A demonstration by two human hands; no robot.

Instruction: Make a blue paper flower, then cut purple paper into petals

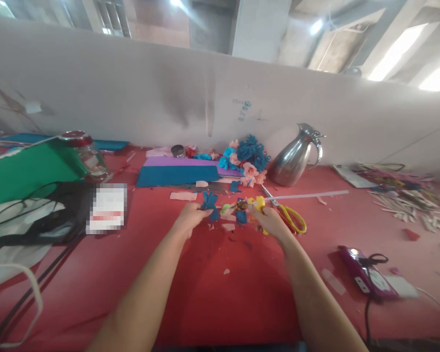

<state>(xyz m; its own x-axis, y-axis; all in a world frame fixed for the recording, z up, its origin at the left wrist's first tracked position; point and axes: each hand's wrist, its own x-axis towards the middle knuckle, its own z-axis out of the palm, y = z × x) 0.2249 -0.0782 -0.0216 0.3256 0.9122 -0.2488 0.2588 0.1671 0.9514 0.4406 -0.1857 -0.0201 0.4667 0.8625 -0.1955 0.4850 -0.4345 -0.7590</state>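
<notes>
Pinched between the thumb and fingers of my left hand (191,216) is a piece of dark blue crepe paper (210,205), cut into petal-like shapes. My right hand (269,219) is closed around a yellow glue gun (260,201), its front pointing left toward the blue paper. From its back a long translucent glue stick (315,195) sticks out to the right. Small paper scraps (228,227) lie between the hands. Just beyond my right hand rest scissors (296,220) with yellow handles, partly hidden by the hand.
Blue paper sheets (178,176) lie ahead, beside paper flowers (254,154) and a metal jug (296,156). At left are a lidded jar (90,156) and a black bag (69,210). A purple device with a cable (368,274) and pale sticks (403,203) are at right.
</notes>
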